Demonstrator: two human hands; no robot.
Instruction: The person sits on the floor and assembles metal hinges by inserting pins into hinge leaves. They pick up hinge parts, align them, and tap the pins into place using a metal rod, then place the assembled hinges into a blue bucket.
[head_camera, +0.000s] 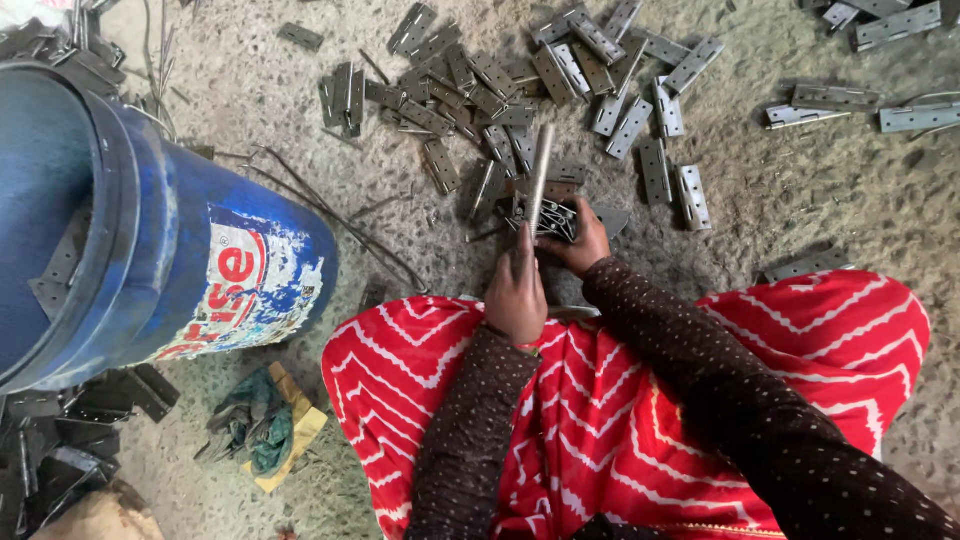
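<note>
Down at centre frame, both hands are busy over the concrete floor (300, 90). The left hand (517, 292) is curled tight around the lower end of a long metal rod (540, 172), fingers wrapped close together, thumb side up, and the rod stands up toward the top of the frame, tilted just a touch to the right. Right beside it, the right hand (583, 245) clamps down on a bunch of hinges (552, 217), fingers folded over the stack; the fingertips themselves are tucked out of sight, so exactly how they pinch can't be told. The bunch sits just at the base of the rod, touching it, a little above the red zigzag cloth (640, 400) that fills the lower middle of the frame.

Above the hands, a loose scatter of grey hinges (520, 80) spreads across the upper middle, more strays off to the upper right. Left of frame, a big blue bucket (170, 250) lies tipped toward us, dark metal plates (70, 440) heaped under it at lower left, and a crumpled rag (262, 425) just beside.
</note>
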